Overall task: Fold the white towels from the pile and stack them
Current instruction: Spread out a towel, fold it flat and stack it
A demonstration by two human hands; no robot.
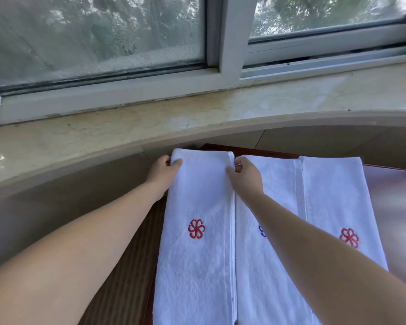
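Three long white towels lie side by side on a dark wooden table (249,150). The left towel (197,266) carries a red flower emblem. My left hand (163,171) pinches its far left corner, and my right hand (245,172) pinches its far right corner. The middle towel (274,191) bears a blue emblem, mostly hidden under my right forearm. The right towel (333,202) shows a red emblem too.
A curved marble window sill (197,118) runs just beyond the table's far edge, with a white-framed window (230,43) above it. A beige wall lies to the left below the sill. A pale surface (394,207) sits right of the towels.
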